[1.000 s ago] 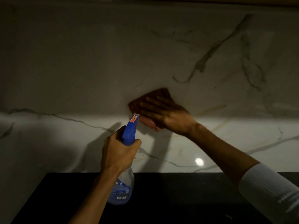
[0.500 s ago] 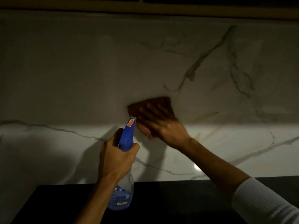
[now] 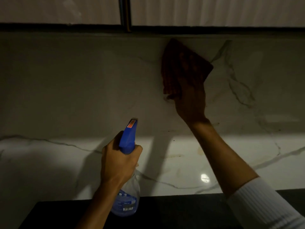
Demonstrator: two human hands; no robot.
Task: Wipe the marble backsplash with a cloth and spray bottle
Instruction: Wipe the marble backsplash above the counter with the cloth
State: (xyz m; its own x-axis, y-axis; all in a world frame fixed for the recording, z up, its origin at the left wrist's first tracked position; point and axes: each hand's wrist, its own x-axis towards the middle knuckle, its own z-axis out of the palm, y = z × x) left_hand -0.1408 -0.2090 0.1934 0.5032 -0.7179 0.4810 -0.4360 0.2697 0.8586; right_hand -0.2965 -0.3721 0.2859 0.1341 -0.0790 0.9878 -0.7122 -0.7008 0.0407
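Midway, I judge: my right hand [image 3: 191, 96] presses the cloth [image 3: 175, 63] flat on the marble backsplash [image 3: 82, 80] at one o'clock; my left hand [image 3: 118, 161] grips the spray bottle [image 3: 127, 139]; yellowish stains at five o'clock remain.

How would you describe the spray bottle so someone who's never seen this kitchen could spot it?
Find the white marble backsplash above the dark counter. Low in front of it, the left hand grips the spray bottle by its neck. It's the only clear bottle, with a bright blue trigger head.
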